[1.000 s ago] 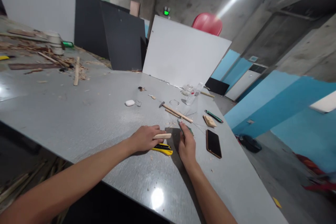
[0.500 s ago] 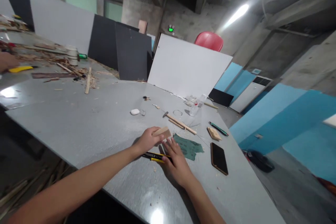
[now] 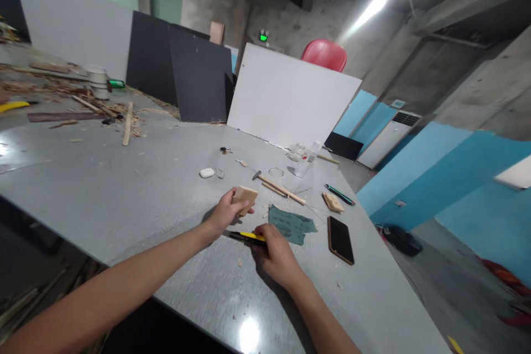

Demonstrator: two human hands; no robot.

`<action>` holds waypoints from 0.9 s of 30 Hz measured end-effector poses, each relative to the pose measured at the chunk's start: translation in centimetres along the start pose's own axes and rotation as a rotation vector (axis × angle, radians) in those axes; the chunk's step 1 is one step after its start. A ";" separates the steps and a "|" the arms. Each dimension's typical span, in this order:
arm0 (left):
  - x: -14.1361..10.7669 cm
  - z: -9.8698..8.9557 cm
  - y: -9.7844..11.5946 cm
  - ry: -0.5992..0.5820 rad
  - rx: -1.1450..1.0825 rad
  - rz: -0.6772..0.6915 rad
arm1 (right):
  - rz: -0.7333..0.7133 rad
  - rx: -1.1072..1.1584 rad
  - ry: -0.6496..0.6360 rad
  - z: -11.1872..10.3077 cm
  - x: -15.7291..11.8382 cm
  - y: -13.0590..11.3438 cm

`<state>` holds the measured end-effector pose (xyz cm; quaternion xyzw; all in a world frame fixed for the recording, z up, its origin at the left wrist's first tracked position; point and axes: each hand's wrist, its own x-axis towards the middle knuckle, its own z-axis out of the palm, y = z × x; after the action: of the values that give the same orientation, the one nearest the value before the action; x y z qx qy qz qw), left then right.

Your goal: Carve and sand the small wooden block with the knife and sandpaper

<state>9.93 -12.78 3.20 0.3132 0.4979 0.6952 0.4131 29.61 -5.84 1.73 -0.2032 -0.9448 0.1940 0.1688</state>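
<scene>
My left hand (image 3: 227,211) is closed on a small wooden block (image 3: 245,199), held up off the table with its broad face showing. Just below and to the right, my right hand (image 3: 276,251) has its fingers wrapped round a yellow and black utility knife (image 3: 249,237), whose front end points left. Beyond my right hand lies a torn piece of green sandpaper (image 3: 290,223), flat on the grey table (image 3: 178,188). A hammer (image 3: 282,187) with a wooden handle rests farther back, a thin wooden stick alongside it.
On the right lie a phone (image 3: 341,239), small wooden pieces (image 3: 333,202) and a green pen (image 3: 340,194). A clear plastic bottle (image 3: 306,160) stands near a white panel (image 3: 290,99). A white case (image 3: 207,173) sits mid-table; wood scraps (image 3: 108,108) and a cup (image 3: 98,83) are left.
My right hand has drawn back from the block and sandpaper and taken hold of the utility knife. The left hand has turned the block so its broad face shows.
</scene>
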 end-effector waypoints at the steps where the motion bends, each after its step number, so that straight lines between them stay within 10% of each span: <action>1: 0.1 -0.1 0.1 0.021 -0.004 0.014 | 0.021 -0.016 0.009 0.1 0.0 0.2; 15: 0.8 -0.8 0.6 0.256 -0.056 0.117 | 0.121 0.165 0.298 1.0 0.4 2.1; 27: 1.2 -0.9 -0.9 0.093 0.059 -0.005 | 0.194 0.207 0.314 0.6 0.4 1.2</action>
<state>8.89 -11.95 2.09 0.2913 0.5376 0.6929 0.3821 29.40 -4.82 0.80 -0.3026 -0.8579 0.2716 0.3142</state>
